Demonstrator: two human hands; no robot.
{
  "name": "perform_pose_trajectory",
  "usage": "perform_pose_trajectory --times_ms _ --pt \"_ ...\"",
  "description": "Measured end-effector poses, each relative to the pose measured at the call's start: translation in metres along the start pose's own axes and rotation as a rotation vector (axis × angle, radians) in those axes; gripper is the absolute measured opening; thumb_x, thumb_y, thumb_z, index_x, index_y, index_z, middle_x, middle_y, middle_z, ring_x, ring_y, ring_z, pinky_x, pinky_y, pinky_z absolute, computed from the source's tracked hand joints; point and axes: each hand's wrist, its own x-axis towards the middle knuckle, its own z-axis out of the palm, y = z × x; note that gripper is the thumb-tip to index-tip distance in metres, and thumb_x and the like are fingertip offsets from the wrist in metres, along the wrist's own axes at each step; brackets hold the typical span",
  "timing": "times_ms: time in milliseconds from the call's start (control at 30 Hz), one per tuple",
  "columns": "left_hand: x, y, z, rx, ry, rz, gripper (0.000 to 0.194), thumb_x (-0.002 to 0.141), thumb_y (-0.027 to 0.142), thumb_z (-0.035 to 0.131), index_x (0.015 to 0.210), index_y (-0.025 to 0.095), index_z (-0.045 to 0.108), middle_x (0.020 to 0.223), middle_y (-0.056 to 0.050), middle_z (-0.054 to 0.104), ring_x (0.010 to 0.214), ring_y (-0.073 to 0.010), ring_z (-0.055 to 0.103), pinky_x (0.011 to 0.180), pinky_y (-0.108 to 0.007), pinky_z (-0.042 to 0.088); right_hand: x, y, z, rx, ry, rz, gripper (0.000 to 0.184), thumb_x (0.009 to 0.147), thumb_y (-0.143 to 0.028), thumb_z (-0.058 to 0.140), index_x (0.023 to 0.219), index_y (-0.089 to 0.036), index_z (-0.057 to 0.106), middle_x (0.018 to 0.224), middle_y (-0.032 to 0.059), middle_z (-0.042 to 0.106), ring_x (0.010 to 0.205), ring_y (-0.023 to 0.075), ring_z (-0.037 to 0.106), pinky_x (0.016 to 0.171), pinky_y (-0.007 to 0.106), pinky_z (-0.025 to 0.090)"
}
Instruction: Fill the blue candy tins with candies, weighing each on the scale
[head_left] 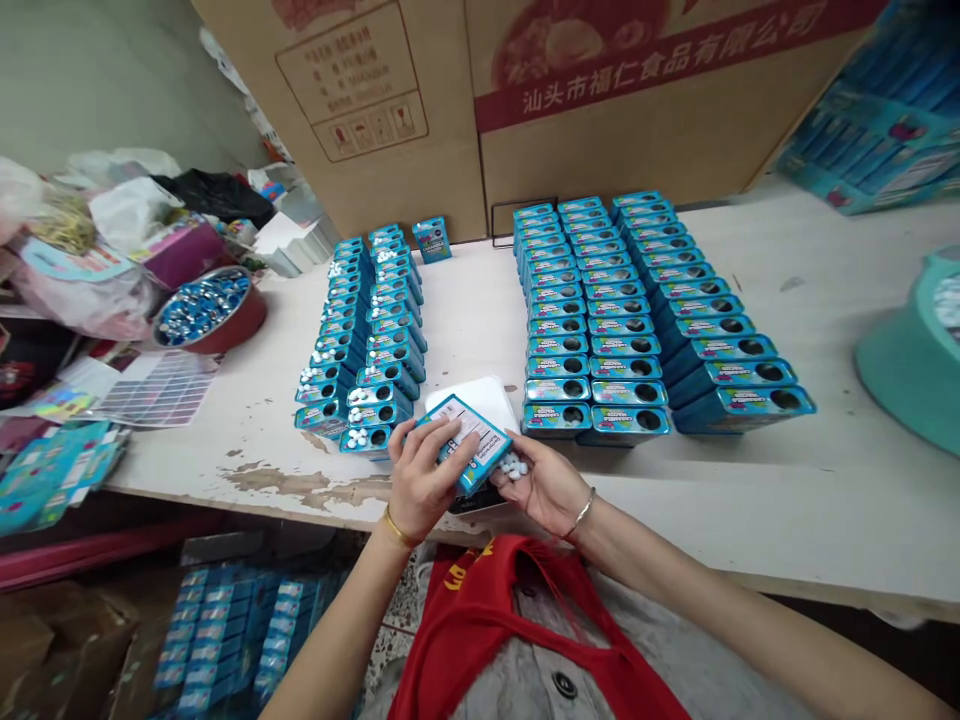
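Table point(787, 530) with candy cartons, seen from the worker's head. The near edge crosses in front of the worker's red apron point(480, 640); tall cardboard boxes point(420, 110) wall off the far edge. A strip of white surface runs from the far edge toward the hands, between two left rows of blue cartons point(397, 330) and three right rows of blue cartons point(589, 320). Further room lies between the right rows and a teal tub point(892, 370) toward the right end. Along the near edge the finish is worn to brown left of the hands.

The held blue carton point(472, 440) is tilted, its printed face up, over the near edge. The left hand point(427, 475) grips it from the left, fingers spread across that face. The right hand point(547, 485) curls into a cup at its lower right end, palm holding white candies point(513, 466), thumb beside the carton. A white flat-topped object point(487, 396) sits just beyond, partly beneath the carton.

The carton's underside, and the left thumb, are hidden; whether the right fingertips press on the carton cannot be told. White candies lie on many tops in the left rows. The tub is cut off by the frame, and the lettering on the held carton is mostly too small to read.
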Motion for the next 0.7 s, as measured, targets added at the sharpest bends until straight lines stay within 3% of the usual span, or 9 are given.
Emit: perform_pose_trajectory --times_ms 100,267,433,533,700 --pt "-0.001 0.002 0.001 0.018 0.058 0.018 0.037 0.083 0.017 0.052 0.114 0.035 0.06 0.109 -0.002 0.066 0.108 -0.0192 0.057 0.103 -0.041 0.027 0.002 0.0 -0.003 0.003 -0.005 -0.005 0.015 0.086 -0.018 0.051 0.079 -0.011 0.062 0.063 0.0036 0.063 0.048 0.0091 0.054 0.04 0.017 0.042" --pt "-0.002 0.003 0.002 0.055 0.071 0.015 0.037 0.083 0.013 0.05 0.112 0.032 0.061 0.106 -0.003 0.068 0.105 -0.0186 0.058 0.104 -0.042 0.027 0.003 0.002 -0.002 -0.025 -0.035 -0.003 0.016 0.086 -0.019 0.051 0.076 -0.011 0.061 0.056 0.0016 0.058 0.042 0.0089 0.05 0.032 0.017 0.033" --pt "-0.008 0.001 0.004 -0.012 0.065 -0.052 0.04 0.08 0.014 0.051 0.114 0.033 0.06 0.112 -0.004 0.064 0.108 -0.0206 0.056 0.103 -0.045 0.028 0.003 0.002 0.0 -0.059 -0.074 -0.019 0.015 0.085 -0.019 0.052 0.077 -0.011 0.061 0.058 0.0017 0.059 0.043 0.009 0.05 0.033 0.017 0.033" --pt "-0.008 -0.002 0.011 -0.179 0.022 -0.176 0.038 0.079 0.017 0.056 0.115 0.03 0.059 0.115 -0.006 0.062 0.109 -0.0224 0.055 0.1 -0.045 0.032 0.002 -0.001 -0.003 -0.076 -0.078 -0.019 0.015 0.085 -0.02 0.053 0.076 -0.011 0.061 0.058 0.0022 0.059 0.043 0.0087 0.05 0.034 0.017 0.033" --pt "-0.003 -0.013 0.036 -0.71 -0.029 -0.546 0.034 0.078 0.029 0.065 0.11 0.021 0.055 0.105 -0.005 0.062 0.097 -0.0183 0.06 0.087 -0.033 0.047 -0.004 -0.007 -0.017 -0.14 -0.071 -0.016 0.015 0.084 -0.02 0.054 0.08 -0.009 0.064 0.066 0.0062 0.063 0.05 0.0079 0.054 0.04 0.015 0.039"
